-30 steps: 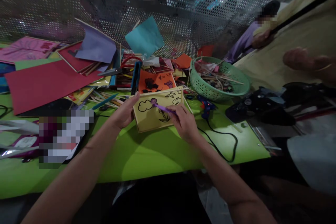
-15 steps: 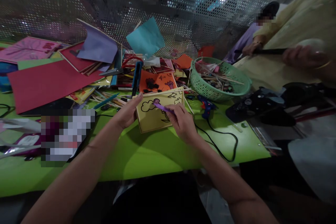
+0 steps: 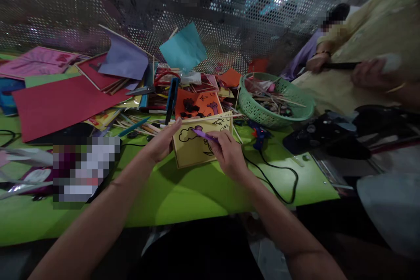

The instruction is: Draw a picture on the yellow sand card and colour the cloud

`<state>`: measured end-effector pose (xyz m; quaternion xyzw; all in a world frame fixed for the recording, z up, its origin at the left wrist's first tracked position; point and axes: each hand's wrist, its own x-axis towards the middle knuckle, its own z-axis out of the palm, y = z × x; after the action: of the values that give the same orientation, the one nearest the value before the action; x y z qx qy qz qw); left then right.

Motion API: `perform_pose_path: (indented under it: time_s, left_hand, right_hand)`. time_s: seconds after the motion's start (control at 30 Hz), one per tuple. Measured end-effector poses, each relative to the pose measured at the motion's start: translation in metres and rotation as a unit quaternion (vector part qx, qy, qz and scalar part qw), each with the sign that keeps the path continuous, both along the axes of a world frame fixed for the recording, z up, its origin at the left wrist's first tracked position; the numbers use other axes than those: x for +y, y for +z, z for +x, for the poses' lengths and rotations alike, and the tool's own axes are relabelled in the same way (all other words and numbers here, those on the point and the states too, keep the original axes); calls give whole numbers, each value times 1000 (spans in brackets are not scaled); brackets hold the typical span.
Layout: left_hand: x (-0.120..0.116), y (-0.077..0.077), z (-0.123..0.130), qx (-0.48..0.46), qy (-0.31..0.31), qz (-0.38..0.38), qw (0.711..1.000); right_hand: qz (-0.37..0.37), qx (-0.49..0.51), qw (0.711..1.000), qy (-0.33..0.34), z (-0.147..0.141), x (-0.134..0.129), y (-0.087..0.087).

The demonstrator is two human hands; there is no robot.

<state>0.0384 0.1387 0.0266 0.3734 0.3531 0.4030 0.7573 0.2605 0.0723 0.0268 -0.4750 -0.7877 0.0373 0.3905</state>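
My left hand point(image 3: 162, 142) grips the left edge of a yellow card point(image 3: 190, 153) bordered with thin wooden sticks. Black outlines of clouds, a bird and a curved shape are drawn on it, and a small purple patch shows in the cloud at the upper left. In my right hand point(image 3: 229, 151) is a purple marker point(image 3: 206, 134), its tip at that patch. The right hand's fingers are closed around the marker's rear part. Just behind stands an orange card point(image 3: 210, 101) with black and purple drawings.
A green basket point(image 3: 244, 103) of sticks and scraps stands right of centre, near a blue glue gun point(image 3: 258, 135) with a black cord. Red paper point(image 3: 65, 100), scissors point(image 3: 141, 91) and a teal pen point(image 3: 134, 127) lie leftward. A co-worker's hands point(image 3: 367, 72) hold a dark rod at right.
The view has shifted slightly. The card's tilt looks a little different, while the marker tip stays at the same cloud. Both hands keep their hold.
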Motion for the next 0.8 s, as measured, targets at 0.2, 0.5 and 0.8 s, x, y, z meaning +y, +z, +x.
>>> perform_pose_path:
  time_s: [0.2,0.5,0.8]
  left_hand:
    - [2,-4,-1,-5,-7,-5,1000]
    - [1,-3,0,-2,-14,6,1000]
    - [1,-5,0,4,-7,-2,1000]
  right_hand:
    - [1,-2,1000,-9,1,0,-1]
    - [-7,-7,1000,-4,-2,0,0]
    - [-14,-23,1000,0,-4,0,1]
